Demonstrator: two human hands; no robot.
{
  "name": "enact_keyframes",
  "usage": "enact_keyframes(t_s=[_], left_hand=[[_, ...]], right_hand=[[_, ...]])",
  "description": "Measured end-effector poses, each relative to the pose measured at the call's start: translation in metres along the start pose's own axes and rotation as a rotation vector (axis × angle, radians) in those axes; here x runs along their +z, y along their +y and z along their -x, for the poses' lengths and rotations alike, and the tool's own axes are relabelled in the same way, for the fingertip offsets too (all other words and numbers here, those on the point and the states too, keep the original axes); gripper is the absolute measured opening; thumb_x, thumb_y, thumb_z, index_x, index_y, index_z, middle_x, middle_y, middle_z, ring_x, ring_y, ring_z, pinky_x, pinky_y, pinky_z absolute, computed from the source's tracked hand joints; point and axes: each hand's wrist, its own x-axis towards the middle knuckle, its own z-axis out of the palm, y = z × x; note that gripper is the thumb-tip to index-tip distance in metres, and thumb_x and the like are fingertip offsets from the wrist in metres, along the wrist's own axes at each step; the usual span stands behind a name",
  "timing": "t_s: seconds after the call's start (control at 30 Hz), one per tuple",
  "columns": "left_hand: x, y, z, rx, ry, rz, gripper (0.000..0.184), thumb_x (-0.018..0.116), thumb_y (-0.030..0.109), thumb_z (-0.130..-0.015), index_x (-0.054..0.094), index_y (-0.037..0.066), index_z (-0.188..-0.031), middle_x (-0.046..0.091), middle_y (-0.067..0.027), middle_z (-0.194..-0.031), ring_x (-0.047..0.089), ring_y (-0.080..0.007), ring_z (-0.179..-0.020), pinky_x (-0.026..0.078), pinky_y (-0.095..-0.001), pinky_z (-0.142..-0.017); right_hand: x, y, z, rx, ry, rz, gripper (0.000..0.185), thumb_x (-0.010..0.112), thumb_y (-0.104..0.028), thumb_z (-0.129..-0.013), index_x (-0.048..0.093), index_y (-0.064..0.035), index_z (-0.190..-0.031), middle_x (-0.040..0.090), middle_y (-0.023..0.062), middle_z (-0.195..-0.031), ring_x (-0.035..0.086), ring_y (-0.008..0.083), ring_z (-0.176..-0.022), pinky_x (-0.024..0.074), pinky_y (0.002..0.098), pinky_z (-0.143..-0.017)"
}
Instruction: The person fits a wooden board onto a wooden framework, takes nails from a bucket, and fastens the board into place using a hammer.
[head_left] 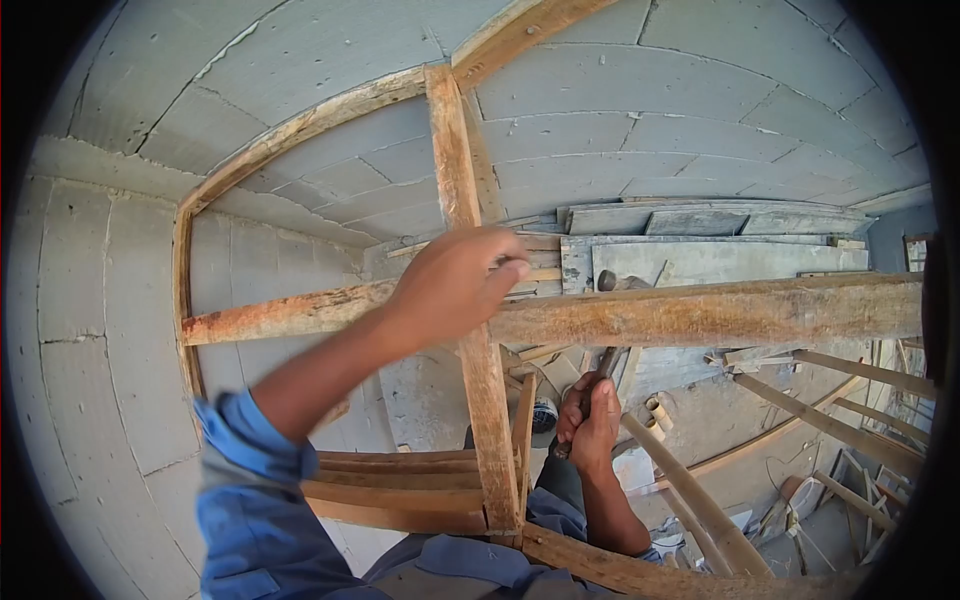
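My left hand (455, 275) is over the crossing of two wooden beams, its fingers closed in a pinch. A small dark bit shows between the fingers, too small to name. Beneath it, the upright beam (455, 150) meets the horizontal beam (700, 312). Lower and to the right, my right hand (590, 415) is wrapped round the handle of a hammer (608, 362). Part of the handle is hidden behind the horizontal beam, and the hammer's head shows just above that beam's upper edge.
A block wall (680, 90) rises ahead, with another wall (75, 280) at the left. Boards (740, 258) are stacked at the wall's foot. Long timbers (700, 500) slant upward at the right, above a littered floor. More planks (400, 490) run close to my body.
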Motion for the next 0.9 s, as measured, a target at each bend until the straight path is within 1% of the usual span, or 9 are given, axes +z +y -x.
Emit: enact_keyframes(t_s=[0.07, 0.13, 0.2, 0.3, 0.33, 0.43, 0.53, 0.63, 0.9], left_hand=[[0.006, 0.012, 0.037, -0.18, 0.306, 0.22, 0.026, 0.064, 0.028, -0.102, 0.065, 0.003, -0.096, 0.061, -0.0069, -0.072, 0.061, -0.0186, -0.065, 0.05, -0.0341, -0.06], [0.034, -0.006, 0.091, -0.524, 0.518, 0.702, 0.035, 0.063, 0.038, -0.104, 0.063, 0.005, -0.093, 0.05, 0.0012, -0.07, 0.042, -0.0051, -0.053, 0.034, -0.0222, -0.044], [0.063, -0.003, 0.123, -0.962, 0.639, 1.15, 0.046, 0.063, 0.051, -0.101, 0.061, 0.006, -0.097, 0.046, 0.0038, -0.07, 0.031, -0.002, -0.047, 0.023, -0.0204, -0.038], [0.086, -0.01, 0.126, -1.082, 0.69, 1.55, 0.045, 0.066, 0.052, -0.1, 0.058, 0.008, -0.108, 0.041, 0.0067, -0.073, 0.032, -0.0026, -0.052, 0.022, -0.0206, -0.041], [0.093, -0.013, 0.116, -1.039, 0.775, 1.39, 0.076, 0.059, 0.072, -0.095, 0.057, 0.001, -0.121, 0.056, 0.0001, -0.083, 0.03, -0.0007, -0.048, 0.024, -0.017, -0.039], [0.091, -0.036, 0.11, -0.944, 0.673, 1.372, 0.075, 0.064, 0.065, -0.095, 0.054, -0.001, -0.131, 0.061, -0.0057, -0.098, 0.048, -0.0043, -0.058, 0.04, -0.019, -0.046], [0.105, -0.02, 0.084, -0.889, 0.941, 1.367, 0.069, 0.07, 0.054, -0.096, 0.052, -0.001, -0.133, 0.063, -0.0098, -0.107, 0.063, -0.0137, -0.082, 0.055, -0.029, -0.064], [0.1, -0.012, 0.082, -0.806, 0.976, 1.405, 0.06, 0.073, 0.045, -0.097, 0.053, 0.0, -0.131, 0.063, -0.0106, -0.112, 0.066, -0.0235, -0.101, 0.058, -0.0395, -0.08], [0.104, -0.014, 0.087, -0.742, 0.994, 1.41, 0.059, 0.073, 0.042, -0.097, 0.051, 0.001, -0.134, 0.062, -0.0122, -0.117, 0.066, -0.0247, -0.103, 0.059, -0.0392, -0.079]], right_hand=[[0.003, 0.004, 0.003, 0.021, -0.019, -0.016, 0.056, 0.043, -0.063, -0.105, 0.05, -0.0074, -0.104, 0.04, -0.0007, -0.06, 0.036, 0.0093, -0.042, 0.0347, 0.0256, -0.038], [0.01, 0.008, 0.005, 0.03, -0.057, -0.036, 0.056, 0.043, -0.062, -0.106, 0.051, -0.0067, -0.105, 0.04, 0.0001, -0.06, 0.036, 0.0097, -0.041, 0.0347, 0.0258, -0.038], [0.018, 0.012, 0.005, 0.04, -0.083, -0.007, 0.055, 0.043, -0.06, -0.106, 0.05, -0.0061, -0.105, 0.04, 0.0002, -0.059, 0.036, 0.0098, -0.041, 0.0344, 0.026, -0.038], [0.015, 0.016, 0.002, 0.046, -0.171, 0.066, 0.053, 0.043, -0.058, -0.107, 0.05, -0.0055, -0.105, 0.04, 0.0, -0.06, 0.036, 0.0096, -0.041, 0.0333, 0.0263, -0.038], [0.015, 0.015, 0.001, 0.048, -0.173, 0.087, 0.053, 0.043, -0.058, -0.107, 0.05, -0.0055, -0.105, 0.039, -0.0001, -0.06, 0.036, 0.0095, -0.041, 0.0331, 0.0263, -0.038], [0.015, 0.015, -0.001, 0.044, -0.17, 0.125, 0.053, 0.043, -0.058, -0.107, 0.05, -0.0056, -0.106, 0.039, -0.0004, -0.06, 0.036, 0.0092, -0.041, 0.0331, 0.0261, -0.038], [0.019, 0.019, 0.004, 0.041, -0.156, 0.117, 0.053, 0.043, -0.058, -0.107, 0.05, -0.0056, -0.106, 0.039, -0.0007, -0.06, 0.036, 0.009, -0.041, 0.0336, 0.0261, -0.038], [0.018, 0.019, 0.001, 0.024, -0.129, 0.126, 0.052, 0.043, -0.058, -0.107, 0.049, -0.0062, -0.106, 0.039, -0.0007, -0.06, 0.036, 0.0093, -0.041, 0.0345, 0.0265, -0.038], [0.009, 0.01, -0.002, -0.132, 0.277, -0.332, 0.047, 0.044, -0.058, -0.107, 0.049, -0.0113, -0.103, 0.037, -0.001, -0.059, 0.036, 0.0104, -0.042, 0.0328, 0.028, -0.037]])
